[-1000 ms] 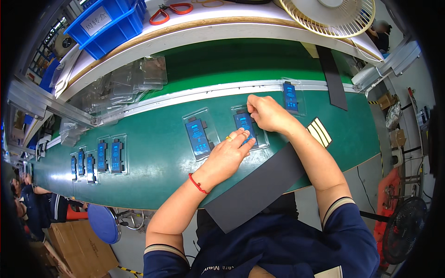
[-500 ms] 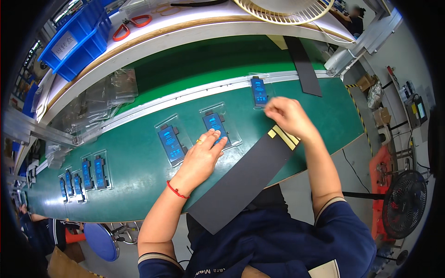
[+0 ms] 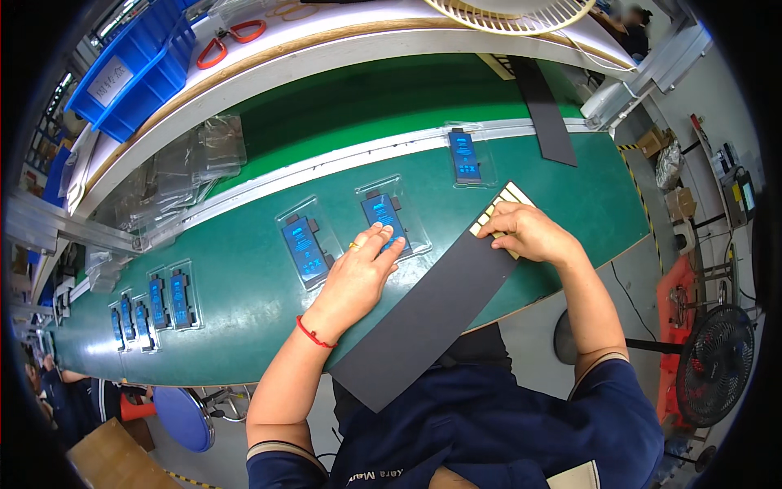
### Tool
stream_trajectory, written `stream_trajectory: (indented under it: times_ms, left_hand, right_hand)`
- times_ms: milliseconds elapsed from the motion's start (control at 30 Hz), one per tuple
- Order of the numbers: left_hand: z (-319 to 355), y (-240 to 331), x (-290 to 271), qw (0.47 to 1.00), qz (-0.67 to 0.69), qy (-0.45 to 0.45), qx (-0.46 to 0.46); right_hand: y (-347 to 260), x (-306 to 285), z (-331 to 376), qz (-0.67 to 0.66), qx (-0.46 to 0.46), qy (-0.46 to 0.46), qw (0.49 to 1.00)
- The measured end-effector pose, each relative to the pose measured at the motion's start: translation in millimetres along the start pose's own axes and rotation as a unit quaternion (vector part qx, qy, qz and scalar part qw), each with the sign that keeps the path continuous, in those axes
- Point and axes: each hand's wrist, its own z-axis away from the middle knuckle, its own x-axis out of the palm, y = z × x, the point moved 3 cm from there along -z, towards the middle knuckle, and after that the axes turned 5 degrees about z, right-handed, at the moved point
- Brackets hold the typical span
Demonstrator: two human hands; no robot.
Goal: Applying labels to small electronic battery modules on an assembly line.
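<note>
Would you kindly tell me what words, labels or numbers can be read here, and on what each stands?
I leave wordings uncopied, but the writing stands here:
Blue bin: dark characters on a white label.
Dark blue shirt: pale lettering, partly hidden.
Flat blue packs: fine print, too small to read.

The surface (image 3: pixel 232 273) is dark green. On it, the batteries (image 3: pixel 305 243) are blue, with small print in lighter blue. The long strip (image 3: pixel 432 314) is plain black; the bars (image 3: pixel 521 195) at its end seem pale yellow, though partly covered. The bracelet (image 3: pixel 316 332) is red, the ring (image 3: pixel 353 246) golden, the shirt (image 3: pixel 456 420) navy with beige cuff bands (image 3: pixel 281 447).
</note>
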Motion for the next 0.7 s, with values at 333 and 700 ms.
stream_trajectory:
  times_ms: [333, 700]
  left_hand:
    - [2, -4, 2, 1.0, -0.005, -0.001, 0.007]
    - [1, -4, 1, 1.0, 0.012, -0.01, -0.001]
  right_hand:
    - [-2, -5, -12, 0.002, 0.066, -0.14, 0.988]
    - [-56, 26, -77, -0.08, -0.029, 0.032, 0.996]
